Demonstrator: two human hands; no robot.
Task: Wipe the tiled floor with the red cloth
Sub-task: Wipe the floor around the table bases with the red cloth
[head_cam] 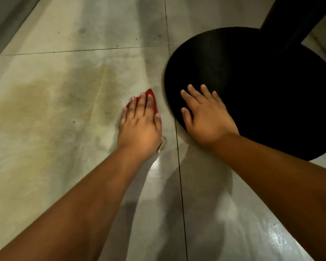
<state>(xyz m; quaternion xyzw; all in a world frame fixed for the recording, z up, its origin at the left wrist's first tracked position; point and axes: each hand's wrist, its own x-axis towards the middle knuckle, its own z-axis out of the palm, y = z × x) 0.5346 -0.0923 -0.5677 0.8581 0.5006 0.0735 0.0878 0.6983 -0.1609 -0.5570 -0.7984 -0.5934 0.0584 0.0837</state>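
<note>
The red cloth point(151, 99) is pressed flat on the tiled floor point(64, 129) under the left hand point(139, 127), fingers straight. The right hand point(205, 113), grip relaxed and empty, is rested on a black round base point(262, 91) at three o'clock. A yellowish stain point(36, 102) at nine o'clock appears unwiped; much is judged left.

Both forearms are bare, with no sleeve showing anywhere along them. The left hand point(139, 127) and right hand point(205, 117) wear no gloves. Fingernails are short and plain.
</note>
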